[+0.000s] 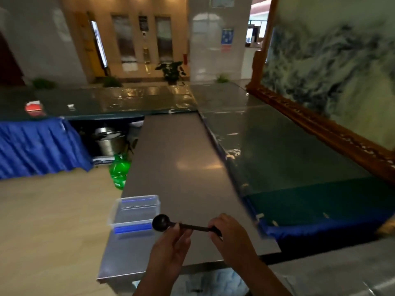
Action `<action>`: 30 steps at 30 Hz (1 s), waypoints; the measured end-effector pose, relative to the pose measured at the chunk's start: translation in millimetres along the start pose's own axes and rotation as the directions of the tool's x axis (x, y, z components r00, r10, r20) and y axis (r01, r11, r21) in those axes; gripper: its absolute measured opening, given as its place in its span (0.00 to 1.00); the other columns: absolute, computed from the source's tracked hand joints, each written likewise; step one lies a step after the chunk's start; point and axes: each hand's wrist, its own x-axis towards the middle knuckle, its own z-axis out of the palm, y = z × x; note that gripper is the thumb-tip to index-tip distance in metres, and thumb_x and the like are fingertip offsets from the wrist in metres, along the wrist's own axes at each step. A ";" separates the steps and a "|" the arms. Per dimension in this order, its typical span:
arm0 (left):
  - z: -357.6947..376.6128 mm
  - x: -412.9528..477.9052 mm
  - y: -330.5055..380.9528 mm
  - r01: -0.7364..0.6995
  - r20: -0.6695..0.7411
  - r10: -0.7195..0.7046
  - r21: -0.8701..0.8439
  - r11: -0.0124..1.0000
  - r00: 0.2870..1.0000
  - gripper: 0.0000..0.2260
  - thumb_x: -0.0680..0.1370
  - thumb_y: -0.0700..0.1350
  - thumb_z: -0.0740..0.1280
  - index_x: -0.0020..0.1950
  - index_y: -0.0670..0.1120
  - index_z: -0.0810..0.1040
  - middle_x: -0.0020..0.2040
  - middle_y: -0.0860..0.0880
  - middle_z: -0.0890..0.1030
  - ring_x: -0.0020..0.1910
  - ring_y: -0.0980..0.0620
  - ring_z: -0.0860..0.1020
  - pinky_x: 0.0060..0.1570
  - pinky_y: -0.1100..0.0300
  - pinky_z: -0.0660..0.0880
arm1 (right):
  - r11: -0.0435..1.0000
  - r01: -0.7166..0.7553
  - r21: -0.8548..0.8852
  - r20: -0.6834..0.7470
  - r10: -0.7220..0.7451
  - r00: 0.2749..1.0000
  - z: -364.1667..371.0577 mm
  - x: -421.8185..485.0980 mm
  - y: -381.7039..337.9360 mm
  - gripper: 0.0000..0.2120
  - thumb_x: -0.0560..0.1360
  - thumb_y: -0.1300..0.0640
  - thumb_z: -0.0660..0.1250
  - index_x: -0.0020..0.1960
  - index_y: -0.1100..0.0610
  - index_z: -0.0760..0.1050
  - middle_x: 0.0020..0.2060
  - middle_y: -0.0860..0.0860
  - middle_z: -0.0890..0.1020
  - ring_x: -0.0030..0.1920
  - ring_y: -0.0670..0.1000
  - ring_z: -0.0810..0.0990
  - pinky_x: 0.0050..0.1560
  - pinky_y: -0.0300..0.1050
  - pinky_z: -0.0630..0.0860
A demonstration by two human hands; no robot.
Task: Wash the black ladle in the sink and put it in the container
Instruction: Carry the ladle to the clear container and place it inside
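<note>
Both hands hold a small black ladle (161,222) level above the near end of a steel counter (177,159). My left hand (171,246) pinches the handle just behind the round bowl. My right hand (229,236) grips the handle's far end. The ladle's bowl points left, beside a clear plastic container (134,212) with blue clips that stands open on the counter's left edge. No sink shows in this view.
Glass-topped tables (277,150) run to the right and across the back. A blue-skirted table (36,144) stands at the left, with steel pots (109,139) and green bottles (119,169) on the floor beside the counter. A carved wooden frame (320,124) borders the right.
</note>
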 end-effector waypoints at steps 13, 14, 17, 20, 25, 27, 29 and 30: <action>-111.2 18.3 141.0 0.016 0.001 -0.016 -0.013 1.000 1.000 0.05 0.79 0.37 0.63 0.47 0.39 0.79 0.36 0.41 0.86 0.33 0.48 0.85 0.27 0.60 0.80 | 0.998 0.065 -0.015 0.036 -0.064 0.997 91.9 59.4 -131.7 0.03 0.74 0.55 0.67 0.45 0.53 0.78 0.42 0.49 0.78 0.45 0.48 0.75 0.46 0.45 0.74; -113.8 18.4 145.0 0.020 -0.002 -0.020 -0.019 1.000 1.000 0.06 0.79 0.37 0.63 0.47 0.40 0.79 0.35 0.41 0.86 0.33 0.48 0.85 0.27 0.61 0.81 | 0.998 0.062 -0.012 0.038 -0.061 0.997 95.3 60.4 -135.3 0.03 0.73 0.56 0.67 0.45 0.54 0.79 0.42 0.50 0.78 0.45 0.49 0.75 0.47 0.46 0.74; -123.3 23.1 153.2 0.035 -0.026 -0.036 -0.032 0.999 0.999 0.06 0.79 0.37 0.64 0.46 0.40 0.80 0.35 0.42 0.86 0.32 0.48 0.85 0.27 0.61 0.81 | 0.999 0.036 -0.007 0.059 -0.036 0.998 108.0 64.3 -141.6 0.03 0.73 0.56 0.68 0.46 0.53 0.79 0.42 0.49 0.78 0.46 0.49 0.76 0.47 0.45 0.74; -125.1 30.1 157.2 0.060 -0.044 -0.062 -0.045 0.997 0.997 0.05 0.79 0.37 0.64 0.46 0.39 0.80 0.34 0.42 0.86 0.31 0.48 0.85 0.27 0.60 0.81 | 1.000 0.026 0.009 0.080 -0.027 0.996 117.7 71.3 -139.6 0.03 0.72 0.55 0.67 0.45 0.50 0.78 0.42 0.48 0.77 0.45 0.47 0.75 0.46 0.42 0.73; -122.4 59.7 166.9 0.066 -0.074 -0.071 -0.061 0.996 0.995 0.05 0.78 0.37 0.64 0.48 0.38 0.79 0.33 0.41 0.85 0.31 0.47 0.85 0.27 0.59 0.81 | 0.999 0.017 0.042 0.119 -0.022 0.993 138.6 101.1 -124.7 0.02 0.71 0.52 0.65 0.43 0.49 0.75 0.40 0.44 0.75 0.43 0.44 0.73 0.44 0.40 0.73; -117.2 78.2 170.6 0.052 -0.102 -0.058 -0.055 0.997 0.993 0.04 0.78 0.36 0.65 0.48 0.38 0.79 0.34 0.41 0.85 0.32 0.46 0.85 0.28 0.59 0.81 | 0.998 0.011 0.063 0.144 -0.020 0.989 148.3 117.0 -113.5 0.05 0.70 0.50 0.62 0.43 0.50 0.75 0.41 0.45 0.76 0.44 0.46 0.74 0.44 0.42 0.74; -112.7 94.0 173.0 0.043 -0.134 -0.048 -0.038 0.998 0.990 0.04 0.77 0.36 0.65 0.49 0.38 0.80 0.35 0.40 0.86 0.33 0.46 0.85 0.30 0.58 0.82 | 0.997 0.016 0.070 0.159 -0.027 0.987 157.5 130.1 -103.1 0.07 0.70 0.49 0.60 0.43 0.50 0.74 0.41 0.46 0.76 0.44 0.46 0.74 0.44 0.42 0.73; -109.8 103.7 174.0 0.045 -0.150 -0.048 -0.028 0.999 0.988 0.04 0.77 0.36 0.66 0.49 0.38 0.80 0.35 0.40 0.86 0.33 0.46 0.85 0.30 0.58 0.82 | 0.998 0.019 0.067 0.168 -0.031 0.985 162.8 138.4 -96.7 0.06 0.70 0.50 0.61 0.43 0.50 0.74 0.41 0.46 0.76 0.44 0.46 0.74 0.43 0.41 0.73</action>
